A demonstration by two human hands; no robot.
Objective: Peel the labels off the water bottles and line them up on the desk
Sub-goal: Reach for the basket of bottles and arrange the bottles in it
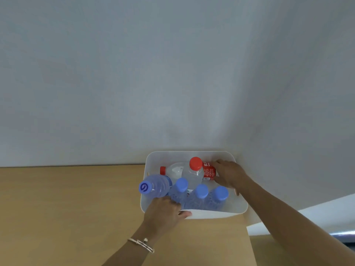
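A white plastic bin (237,205) stands on a wooden desk (76,208), its back against a pale wall (172,73). All the water bottles are inside the bin, and none stands out on the desk yet.

The person's left hand (165,210), with a bracelet (142,243) on the wrist, is at the bin's near left corner. It appears to grip the lower body of a tilted blue-capped bottle (158,186), whose cap leans out over the bin's left rim. The fingers are mostly hidden and the thumb lies along the near rim.

The right hand (228,175) reaches into the bin's far right corner and wraps around a red-labelled bottle (208,171) with a red cap. Three upright blue-capped bottles (201,191) crowd the near side of the bin. A lying red-capped bottle (173,169) rests by the far wall.

This looks like the start: taking bottles out to peel them. The bottles are packed touching, so each is best lifted straight up, clear of its neighbours, so as not to topple them. The thin plastic will likely dent, so a firm but light grip low on the body suits. Setting one bottle down outside the bin would free both hands to peel the other.
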